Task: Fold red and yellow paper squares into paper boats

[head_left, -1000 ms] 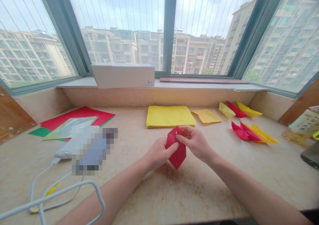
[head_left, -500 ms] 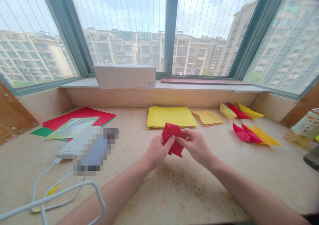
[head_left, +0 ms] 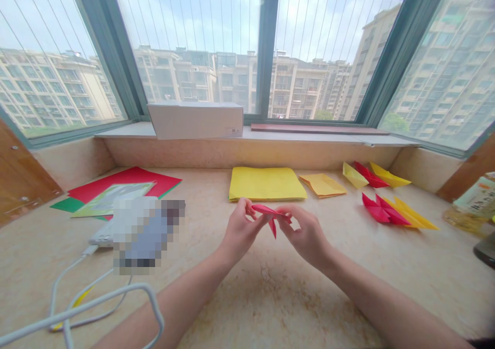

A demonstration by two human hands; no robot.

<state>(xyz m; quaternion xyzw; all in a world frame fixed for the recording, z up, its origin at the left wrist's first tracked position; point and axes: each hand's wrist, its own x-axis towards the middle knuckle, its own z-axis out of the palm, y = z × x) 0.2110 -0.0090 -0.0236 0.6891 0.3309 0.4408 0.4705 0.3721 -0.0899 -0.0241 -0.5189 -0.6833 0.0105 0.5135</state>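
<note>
A folded piece of red paper [head_left: 272, 224] is held above the counter between both hands, seen nearly edge-on with one pointed flap hanging down. My left hand [head_left: 243, 228] pinches its left end between thumb and fingers. At the other end, my right hand [head_left: 303, 230] grips the paper the same way. Just beyond the hands lies a stack of yellow paper [head_left: 267, 183]. Beside that stack is a folded orange-yellow sheet [head_left: 323, 185]. The fingers partly hide the red paper's ends.
Folded paper boats in yellow and red [head_left: 370, 175] stand at the back right, with a red folded shape [head_left: 384, 210] nearer. A bottle [head_left: 474, 204] is at the right edge. Red sheets [head_left: 127, 180], a white power bank [head_left: 104, 234] and a looped cable [head_left: 96, 302] occupy the left.
Both hands have tipped the red paper from facing me to nearly edge-on. A narrow flap now points down from it. The other things stay in place, with a slight shift of view.
</note>
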